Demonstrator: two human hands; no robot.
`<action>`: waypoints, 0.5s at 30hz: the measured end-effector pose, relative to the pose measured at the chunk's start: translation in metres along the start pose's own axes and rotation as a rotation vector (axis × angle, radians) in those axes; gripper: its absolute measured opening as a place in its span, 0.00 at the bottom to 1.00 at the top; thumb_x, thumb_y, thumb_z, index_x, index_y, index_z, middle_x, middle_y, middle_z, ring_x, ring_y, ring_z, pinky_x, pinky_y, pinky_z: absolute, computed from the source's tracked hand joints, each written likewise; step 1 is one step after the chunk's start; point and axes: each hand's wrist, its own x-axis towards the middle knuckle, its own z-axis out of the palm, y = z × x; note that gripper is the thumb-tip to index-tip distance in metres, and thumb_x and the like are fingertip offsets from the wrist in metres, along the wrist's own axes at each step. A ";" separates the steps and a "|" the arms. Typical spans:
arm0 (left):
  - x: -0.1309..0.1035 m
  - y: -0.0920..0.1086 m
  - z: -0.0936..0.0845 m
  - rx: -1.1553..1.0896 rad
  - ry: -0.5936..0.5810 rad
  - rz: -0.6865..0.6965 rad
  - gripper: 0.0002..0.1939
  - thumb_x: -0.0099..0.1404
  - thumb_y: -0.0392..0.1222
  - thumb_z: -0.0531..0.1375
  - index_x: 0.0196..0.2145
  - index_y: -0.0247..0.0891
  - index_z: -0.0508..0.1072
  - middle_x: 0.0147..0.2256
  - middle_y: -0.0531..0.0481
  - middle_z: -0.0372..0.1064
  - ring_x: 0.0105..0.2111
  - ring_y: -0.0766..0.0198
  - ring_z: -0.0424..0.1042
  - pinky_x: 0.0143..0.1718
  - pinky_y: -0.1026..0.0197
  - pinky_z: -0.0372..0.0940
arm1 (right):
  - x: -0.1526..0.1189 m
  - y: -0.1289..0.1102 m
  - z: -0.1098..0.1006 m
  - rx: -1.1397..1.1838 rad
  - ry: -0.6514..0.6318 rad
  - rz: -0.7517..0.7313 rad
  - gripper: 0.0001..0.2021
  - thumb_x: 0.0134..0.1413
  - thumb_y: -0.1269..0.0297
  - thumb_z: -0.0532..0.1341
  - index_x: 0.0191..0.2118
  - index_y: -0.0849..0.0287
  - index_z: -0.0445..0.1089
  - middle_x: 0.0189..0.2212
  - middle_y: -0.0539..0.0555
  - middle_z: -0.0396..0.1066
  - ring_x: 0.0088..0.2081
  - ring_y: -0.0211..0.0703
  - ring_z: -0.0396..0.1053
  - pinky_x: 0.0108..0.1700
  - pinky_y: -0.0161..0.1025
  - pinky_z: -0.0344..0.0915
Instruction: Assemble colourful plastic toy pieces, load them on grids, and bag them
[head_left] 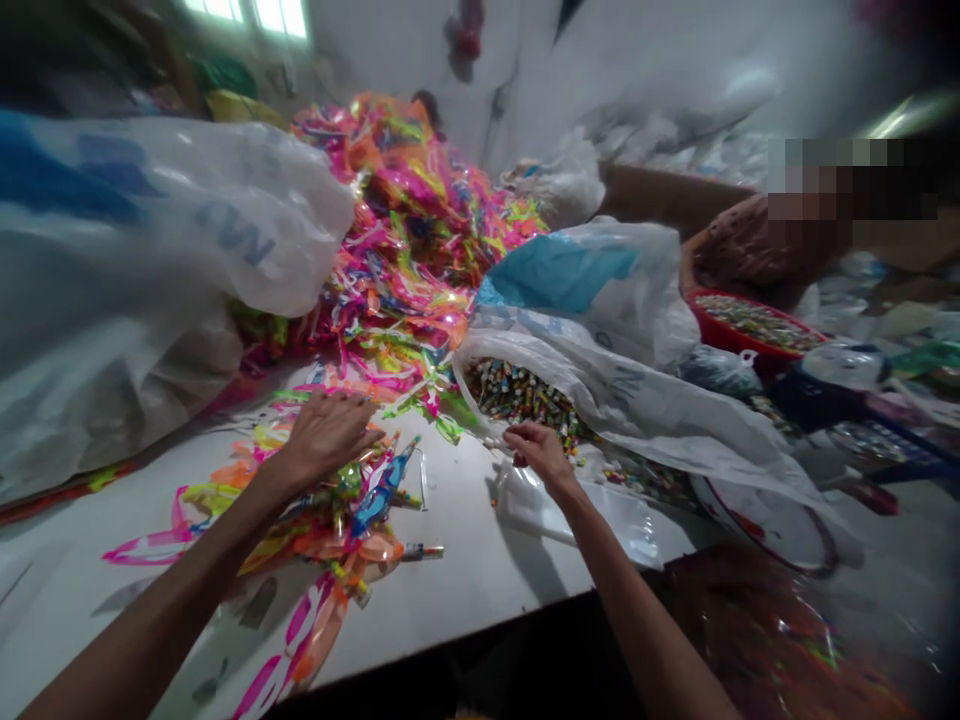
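My left hand (330, 437) is stretched out flat, palm down, over a small pile of neon plastic pieces (315, 540) that look like toy glasses. A blue piece (381, 492) lies at the pile's right side, with a thin printed tube (424, 551) sticking out below it. My right hand (541, 458) has its fingers curled together above a stack of clear plastic bags (611, 520); whether anything is pinched in them I cannot make out. Just beyond that hand, a white sack (600, 375) lies with its mouth showing many small printed tubes (517, 395).
A large heap of neon plastic pieces (420, 240) rises at the back of the white table (480, 610). A bulky white sack (172, 230) stands at the left. At the right, another person (757, 240) is beside a red basin (750, 330) of small tubes.
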 end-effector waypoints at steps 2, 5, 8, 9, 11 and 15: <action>0.030 0.015 0.014 -0.072 0.012 0.083 0.14 0.66 0.42 0.50 0.43 0.35 0.71 0.43 0.42 0.70 0.43 0.56 0.68 0.45 0.54 0.57 | 0.025 0.004 -0.006 -0.290 0.054 -0.018 0.14 0.55 0.64 0.52 0.39 0.66 0.71 0.28 0.54 0.71 0.25 0.38 0.69 0.28 0.33 0.65; 0.080 0.050 0.044 -0.102 -0.021 0.222 0.12 0.62 0.31 0.51 0.37 0.37 0.73 0.39 0.44 0.71 0.42 0.57 0.67 0.47 0.54 0.57 | 0.057 -0.001 0.000 -0.504 0.067 -0.037 0.13 0.53 0.70 0.52 0.40 0.63 0.73 0.35 0.58 0.73 0.35 0.45 0.71 0.35 0.35 0.65; 0.112 0.073 0.071 -0.121 -0.008 0.300 0.09 0.59 0.31 0.54 0.34 0.36 0.74 0.39 0.43 0.71 0.45 0.54 0.66 0.51 0.49 0.54 | 0.072 -0.005 0.011 -0.695 0.041 -0.081 0.14 0.51 0.74 0.53 0.40 0.60 0.74 0.43 0.60 0.70 0.44 0.50 0.69 0.42 0.39 0.62; 0.118 0.076 0.078 -0.133 0.001 0.324 0.08 0.59 0.31 0.55 0.34 0.35 0.74 0.39 0.42 0.71 0.45 0.53 0.66 0.51 0.47 0.53 | 0.074 -0.005 0.013 -0.750 0.025 -0.101 0.14 0.52 0.74 0.53 0.40 0.59 0.73 0.46 0.61 0.69 0.44 0.50 0.69 0.43 0.39 0.61; 0.122 0.079 0.086 -0.169 0.030 0.374 0.07 0.58 0.33 0.57 0.36 0.34 0.73 0.41 0.41 0.70 0.46 0.51 0.65 0.53 0.45 0.51 | 0.075 -0.003 0.014 -0.838 -0.007 -0.144 0.14 0.54 0.73 0.52 0.42 0.58 0.72 0.49 0.61 0.66 0.45 0.49 0.68 0.44 0.40 0.60; 0.113 0.086 0.083 -0.283 0.089 0.438 0.08 0.59 0.31 0.55 0.36 0.33 0.71 0.39 0.40 0.70 0.43 0.53 0.66 0.51 0.48 0.54 | 0.070 0.002 0.006 -0.936 -0.012 -0.194 0.15 0.55 0.72 0.52 0.47 0.57 0.66 0.50 0.60 0.62 0.44 0.46 0.67 0.42 0.37 0.59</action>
